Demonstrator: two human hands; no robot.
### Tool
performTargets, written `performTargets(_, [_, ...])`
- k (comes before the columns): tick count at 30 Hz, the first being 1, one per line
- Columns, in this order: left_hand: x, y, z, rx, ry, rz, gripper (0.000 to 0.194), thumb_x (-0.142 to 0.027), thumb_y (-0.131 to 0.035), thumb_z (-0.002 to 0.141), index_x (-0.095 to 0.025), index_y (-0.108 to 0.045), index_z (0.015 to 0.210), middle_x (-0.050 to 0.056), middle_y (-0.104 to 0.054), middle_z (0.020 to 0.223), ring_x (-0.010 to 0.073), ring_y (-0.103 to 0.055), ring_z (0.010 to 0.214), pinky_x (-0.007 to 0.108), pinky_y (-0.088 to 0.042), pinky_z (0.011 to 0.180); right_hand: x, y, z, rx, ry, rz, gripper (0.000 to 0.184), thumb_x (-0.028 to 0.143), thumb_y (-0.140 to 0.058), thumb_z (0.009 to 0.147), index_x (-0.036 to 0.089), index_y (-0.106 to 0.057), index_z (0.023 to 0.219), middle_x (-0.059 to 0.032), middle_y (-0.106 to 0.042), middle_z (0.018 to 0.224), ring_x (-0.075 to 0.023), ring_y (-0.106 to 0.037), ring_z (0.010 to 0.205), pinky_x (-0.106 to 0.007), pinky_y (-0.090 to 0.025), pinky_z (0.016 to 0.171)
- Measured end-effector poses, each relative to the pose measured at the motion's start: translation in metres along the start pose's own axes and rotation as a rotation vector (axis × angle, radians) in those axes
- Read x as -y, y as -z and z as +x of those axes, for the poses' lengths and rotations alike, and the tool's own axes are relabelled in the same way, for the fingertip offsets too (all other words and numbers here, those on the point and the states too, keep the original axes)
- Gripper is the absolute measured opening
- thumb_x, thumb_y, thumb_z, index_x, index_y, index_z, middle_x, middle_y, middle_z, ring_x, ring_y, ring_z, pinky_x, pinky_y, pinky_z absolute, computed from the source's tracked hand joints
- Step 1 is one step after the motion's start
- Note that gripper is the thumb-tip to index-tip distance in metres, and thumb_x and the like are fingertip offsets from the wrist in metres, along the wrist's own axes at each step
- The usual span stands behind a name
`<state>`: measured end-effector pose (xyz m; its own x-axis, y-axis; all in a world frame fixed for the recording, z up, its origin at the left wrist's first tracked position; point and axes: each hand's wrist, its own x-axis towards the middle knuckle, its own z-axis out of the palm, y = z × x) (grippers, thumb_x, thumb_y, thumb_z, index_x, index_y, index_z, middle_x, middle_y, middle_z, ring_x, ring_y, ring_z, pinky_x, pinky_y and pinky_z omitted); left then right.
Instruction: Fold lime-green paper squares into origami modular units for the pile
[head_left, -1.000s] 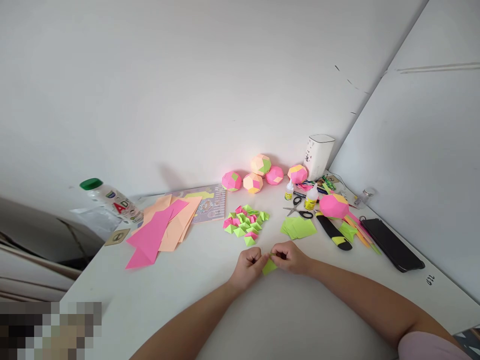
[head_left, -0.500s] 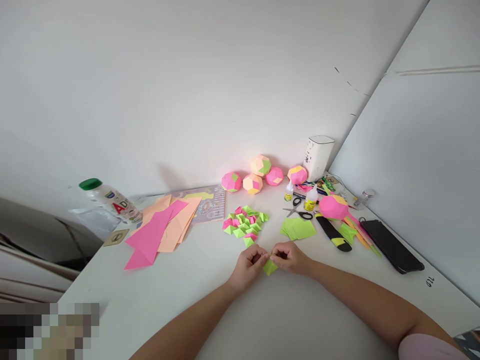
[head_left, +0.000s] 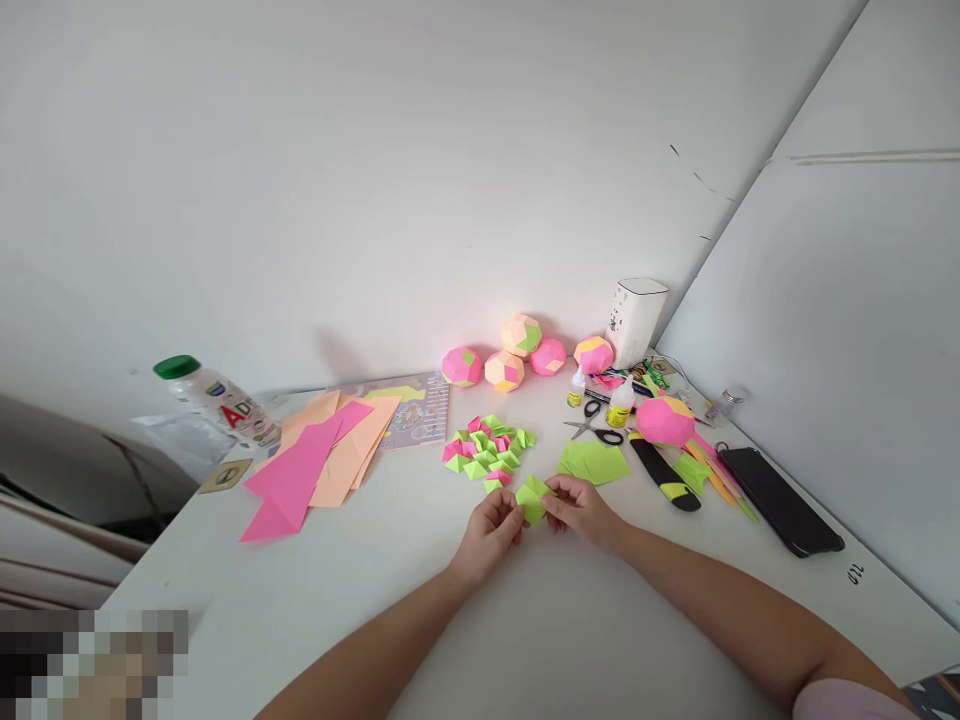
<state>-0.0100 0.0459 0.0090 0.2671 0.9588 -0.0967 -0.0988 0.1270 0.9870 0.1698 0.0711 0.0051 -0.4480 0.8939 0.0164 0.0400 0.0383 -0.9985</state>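
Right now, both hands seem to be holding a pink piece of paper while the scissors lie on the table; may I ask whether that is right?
Not quite: the head view shows that the piece of paper is green, not pink. The left hand and right hand do both hold it, and the scissors do lie on the table.

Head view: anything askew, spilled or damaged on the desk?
No spill or damage visible. Mildly untidy: the scissors lie open, handles spread, just beyond the green sheets; at left, the pink sheets lie skewed across the peach sheets, edges unaligned.
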Motion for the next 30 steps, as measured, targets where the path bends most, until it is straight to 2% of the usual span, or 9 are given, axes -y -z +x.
performTargets(4, [0.003,0.000,0.001,-0.006,-0.043,-0.005,0.029,-0.045,-0.056,0.077,-0.019,-0.043,0.081,-0.006,-0.048,0.062,0.0073,-0.045,0.050,0.021,-0.038,0.049,0.002,0.000,0.000,0.012,-0.039,0.008,0.031,0.045,-0.058,0.077,0.014,-0.055,0.077,-0.0004,-0.061,0.062,-0.0089,-0.053,0.047,-0.020,-0.040,0.045])
performTargets(7, [0.003,-0.002,0.002,-0.018,-0.091,-0.045,0.032,-0.042,-0.057,0.077,-0.022,-0.039,0.093,-0.004,-0.051,0.073,0.0072,-0.046,0.053,0.020,-0.039,0.049,0.003,0.000,0.000,0.040,-0.065,0.010,0.030,0.044,-0.060,0.075,0.014,-0.056,0.075,-0.0007,-0.062,0.063,-0.0089,-0.053,0.047,-0.021,-0.042,0.046])
performTargets(9, [0.002,-0.004,0.002,0.017,-0.117,-0.074,0.032,-0.040,-0.057,0.078,-0.023,-0.037,0.096,-0.002,-0.054,0.078,0.0083,-0.049,0.058,0.020,-0.040,0.050,0.002,0.000,0.000,0.045,-0.057,0.021,0.029,0.042,-0.061,0.075,0.014,-0.057,0.076,0.0000,-0.061,0.062,-0.0089,-0.053,0.048,-0.021,-0.042,0.047])
performTargets(14, [-0.001,-0.004,0.000,0.099,-0.112,-0.066,0.033,-0.040,-0.057,0.079,-0.023,-0.035,0.099,-0.001,-0.057,0.076,0.0106,-0.052,0.062,0.022,-0.041,0.054,0.001,0.001,0.000,0.027,-0.040,0.043,0.029,0.041,-0.061,0.076,0.013,-0.060,0.084,0.0019,-0.058,0.057,-0.0094,-0.054,0.047,-0.021,-0.041,0.046])
performTargets(19, [0.005,0.001,-0.001,0.136,-0.090,0.057,0.032,-0.041,-0.058,0.077,-0.021,-0.045,0.099,-0.001,-0.055,0.074,0.0095,-0.049,0.059,0.022,-0.038,0.054,-0.001,0.002,0.001,0.024,-0.072,0.090,0.033,0.041,-0.063,0.074,0.014,-0.060,0.094,0.0018,-0.060,0.060,-0.0108,-0.056,0.049,-0.023,-0.044,0.048])
performTargets(23, [0.012,0.003,0.001,0.112,-0.082,0.107,0.033,-0.038,-0.059,0.077,-0.020,-0.049,0.102,-0.002,-0.053,0.068,0.0094,-0.047,0.056,0.023,-0.038,0.054,-0.005,0.003,0.002,0.020,-0.054,0.107,0.034,0.040,-0.062,0.076,0.016,-0.059,0.100,0.0021,-0.059,0.063,-0.0105,-0.055,0.050,-0.024,-0.045,0.049])
performTargets(30, [0.008,0.001,0.003,0.075,-0.080,0.065,0.036,-0.041,-0.060,0.075,-0.018,-0.050,0.101,0.000,-0.057,0.072,0.0112,-0.053,0.060,0.026,-0.043,0.058,-0.003,0.002,0.000,0.062,0.008,0.044,0.031,0.036,-0.057,0.081,0.016,-0.056,0.104,0.0017,-0.057,0.065,-0.0103,-0.056,0.053,-0.024,-0.046,0.052])
